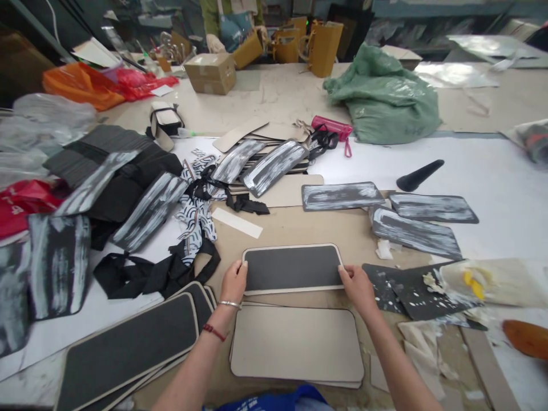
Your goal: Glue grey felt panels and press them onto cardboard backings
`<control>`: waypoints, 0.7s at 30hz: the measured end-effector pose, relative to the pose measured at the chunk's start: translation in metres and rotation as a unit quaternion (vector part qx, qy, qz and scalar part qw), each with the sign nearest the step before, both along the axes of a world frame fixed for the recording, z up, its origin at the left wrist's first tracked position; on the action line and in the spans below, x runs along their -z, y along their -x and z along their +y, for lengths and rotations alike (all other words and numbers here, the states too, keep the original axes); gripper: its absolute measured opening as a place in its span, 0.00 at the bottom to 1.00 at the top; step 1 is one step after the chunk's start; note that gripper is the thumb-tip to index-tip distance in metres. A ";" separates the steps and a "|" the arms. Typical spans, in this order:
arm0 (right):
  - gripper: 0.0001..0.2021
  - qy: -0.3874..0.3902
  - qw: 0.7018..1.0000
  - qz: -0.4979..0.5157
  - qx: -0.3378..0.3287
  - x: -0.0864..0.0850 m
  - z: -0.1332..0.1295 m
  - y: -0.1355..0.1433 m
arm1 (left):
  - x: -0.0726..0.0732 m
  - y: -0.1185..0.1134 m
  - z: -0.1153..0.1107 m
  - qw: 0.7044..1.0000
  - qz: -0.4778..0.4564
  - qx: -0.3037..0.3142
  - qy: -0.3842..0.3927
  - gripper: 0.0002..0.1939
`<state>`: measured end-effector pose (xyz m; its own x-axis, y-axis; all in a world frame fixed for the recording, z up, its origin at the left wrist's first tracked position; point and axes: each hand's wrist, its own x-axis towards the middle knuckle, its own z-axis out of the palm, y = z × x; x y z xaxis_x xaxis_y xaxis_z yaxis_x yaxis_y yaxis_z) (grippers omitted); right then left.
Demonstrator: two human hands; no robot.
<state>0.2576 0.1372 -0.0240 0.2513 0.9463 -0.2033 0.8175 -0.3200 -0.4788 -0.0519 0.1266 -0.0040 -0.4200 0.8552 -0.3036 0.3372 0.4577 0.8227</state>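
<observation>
A dark rectangular panel with a beige rim (293, 268) lies level between my hands in the middle. My left hand (234, 282) pinches its left edge, and my right hand (357, 285) grips the right edge near the corner. Just below it sits a small stack of beige rounded panels (297, 342). More dark panels with beige rims (132, 348) are piled at the lower left. Glue-smeared dark panels (342, 196) rest beyond my right hand, and others (274, 165) lie on a stack at the back centre.
Black straps (158, 271) and patterned fabric (197, 200) lie left. A green bag (383, 97), a cardboard box (210, 73) and a pink roll (331, 127) stand farther back. Scraps with glue (428, 291) are at right. Across the table is another person's hand (215, 44).
</observation>
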 end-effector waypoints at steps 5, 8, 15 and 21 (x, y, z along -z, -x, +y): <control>0.17 0.052 0.998 0.025 -0.001 0.000 0.002 0.001 | -0.003 -0.005 -0.013 0.944 -0.315 -0.098 -0.015 0.22; 0.16 0.080 0.996 0.042 0.021 0.003 0.001 0.008 | -0.002 -0.006 -0.018 0.918 -0.375 -0.127 0.024 0.24; 0.13 0.063 0.993 -0.097 0.001 0.007 -0.004 0.022 | 0.006 -0.007 -0.021 0.931 -0.337 -0.129 0.062 0.15; 0.16 0.052 0.990 -0.132 0.004 0.007 -0.009 0.026 | 0.018 -0.008 -0.022 0.944 -0.298 -0.132 0.046 0.11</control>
